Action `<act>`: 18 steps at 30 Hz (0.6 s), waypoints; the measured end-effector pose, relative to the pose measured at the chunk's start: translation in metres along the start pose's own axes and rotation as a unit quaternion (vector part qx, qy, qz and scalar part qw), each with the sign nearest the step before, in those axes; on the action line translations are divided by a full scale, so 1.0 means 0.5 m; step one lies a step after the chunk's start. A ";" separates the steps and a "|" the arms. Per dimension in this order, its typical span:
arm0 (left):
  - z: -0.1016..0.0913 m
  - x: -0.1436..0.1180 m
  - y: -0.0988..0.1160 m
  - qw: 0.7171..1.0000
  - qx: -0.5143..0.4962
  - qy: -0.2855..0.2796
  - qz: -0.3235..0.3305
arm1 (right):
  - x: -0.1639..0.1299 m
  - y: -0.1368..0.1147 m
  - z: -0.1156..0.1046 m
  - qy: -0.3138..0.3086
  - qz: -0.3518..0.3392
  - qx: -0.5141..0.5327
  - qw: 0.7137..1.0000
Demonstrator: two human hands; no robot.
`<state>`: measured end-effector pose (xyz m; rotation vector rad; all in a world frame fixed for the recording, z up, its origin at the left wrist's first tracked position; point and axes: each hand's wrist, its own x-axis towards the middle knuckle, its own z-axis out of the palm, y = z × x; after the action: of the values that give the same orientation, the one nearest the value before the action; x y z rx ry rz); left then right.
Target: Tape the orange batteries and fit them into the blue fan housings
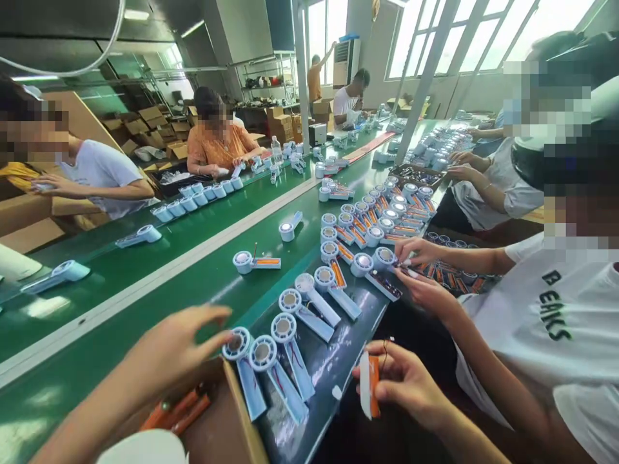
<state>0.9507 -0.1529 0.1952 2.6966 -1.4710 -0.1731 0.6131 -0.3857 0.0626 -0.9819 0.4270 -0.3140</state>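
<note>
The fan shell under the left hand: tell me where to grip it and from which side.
Grip the fan shell by its round head, from above and the left, where the left hand already reaches. Its long handle lies flat, close beside the next shell, leaving little finger room there.

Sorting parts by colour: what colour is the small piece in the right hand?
Orange and white piece, held by the right hand, head view.

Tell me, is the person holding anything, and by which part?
The right hand pinches a small orange-and-white flat piece by its edges. The left hand holds nothing.
</note>
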 end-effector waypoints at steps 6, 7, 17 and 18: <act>-0.013 0.506 0.221 0.998 0.055 0.012 -0.021 | 0.090 -0.013 -0.056 0.008 -0.043 0.018 0.999; 0.000 0.544 0.232 0.997 0.063 0.017 -0.029 | 0.120 -0.041 -0.096 0.003 -0.068 0.015 0.998; -0.010 0.339 0.036 0.994 0.071 0.082 0.023 | 0.241 -0.125 -0.382 0.043 -0.340 -0.241 0.908; -0.010 0.295 -0.016 0.995 0.072 0.074 0.019 | 0.236 -0.135 -0.372 0.050 -0.372 -0.298 0.877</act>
<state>1.0374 -0.2724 0.1895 2.7188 -1.5447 0.1367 0.6221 -0.6091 0.0059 -1.7351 0.2167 -0.9731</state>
